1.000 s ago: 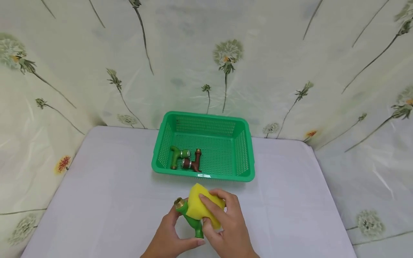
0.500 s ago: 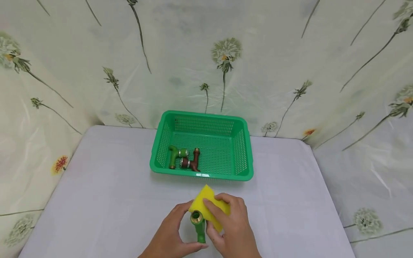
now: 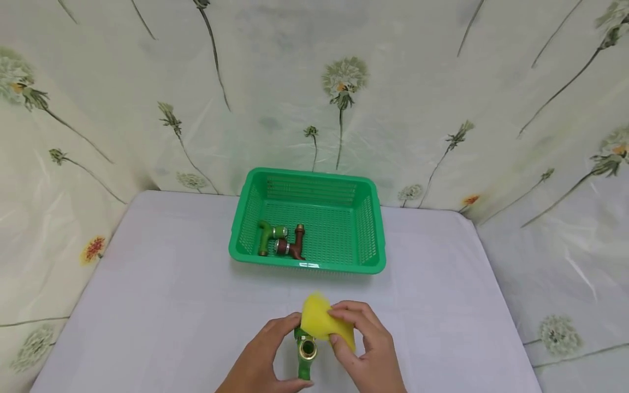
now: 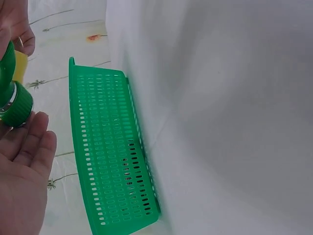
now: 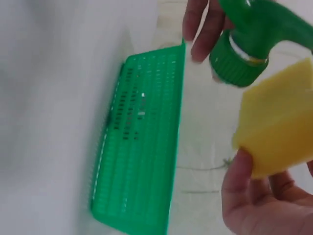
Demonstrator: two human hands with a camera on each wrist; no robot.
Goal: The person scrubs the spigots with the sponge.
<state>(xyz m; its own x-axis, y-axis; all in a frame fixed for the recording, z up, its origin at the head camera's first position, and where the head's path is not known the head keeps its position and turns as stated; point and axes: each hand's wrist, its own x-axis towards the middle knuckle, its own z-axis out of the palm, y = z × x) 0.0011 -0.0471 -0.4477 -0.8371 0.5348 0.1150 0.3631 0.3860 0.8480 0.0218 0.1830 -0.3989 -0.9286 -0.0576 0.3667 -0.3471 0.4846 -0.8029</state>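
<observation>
My left hand [image 3: 267,357] grips a green pipe elbow fitting [image 3: 306,355] with a brass-threaded opening facing up, just above the near table edge. Its green collar [image 4: 14,105] shows in the left wrist view and again as the fitting [image 5: 244,46] in the right wrist view. My right hand [image 3: 366,352] pinches a yellow sponge [image 3: 324,326] against the fitting's far side; the sponge [image 5: 279,129] sits between thumb and fingers. Beyond them stands a green basket [image 3: 373,229] holding a green fitting [image 3: 269,236] and a brown fitting [image 3: 292,245].
The table [image 3: 162,284] has a pale lilac cloth. A floral plastic sheet [image 3: 344,87] hangs behind and at both sides. The basket's slotted wall [image 4: 110,152] fills the left wrist view, and the basket [image 5: 139,147] shows in the right wrist view.
The fitting has been turned so its brass opening now faces up at me, and it sits lower. The sponge has shifted from over the fitting to its far side.
</observation>
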